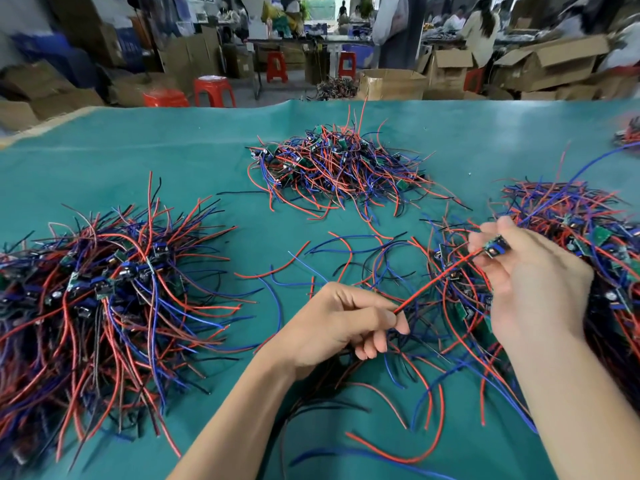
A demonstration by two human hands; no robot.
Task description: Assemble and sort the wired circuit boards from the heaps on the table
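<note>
My right hand pinches a small circuit board with a blue part, held above the table at the right. A red wire runs taut from that board down to my left hand, which pinches its free end between thumb and forefinger. A long blue wire rises from the board toward the far right. Heaps of wired boards lie on the green table cover: a large one at the left, one at the far centre and one at the right.
Loose red, blue and black wires are scattered between the heaps and under my hands. Past the table's far edge stand red stools and cardboard boxes. People work at benches in the background.
</note>
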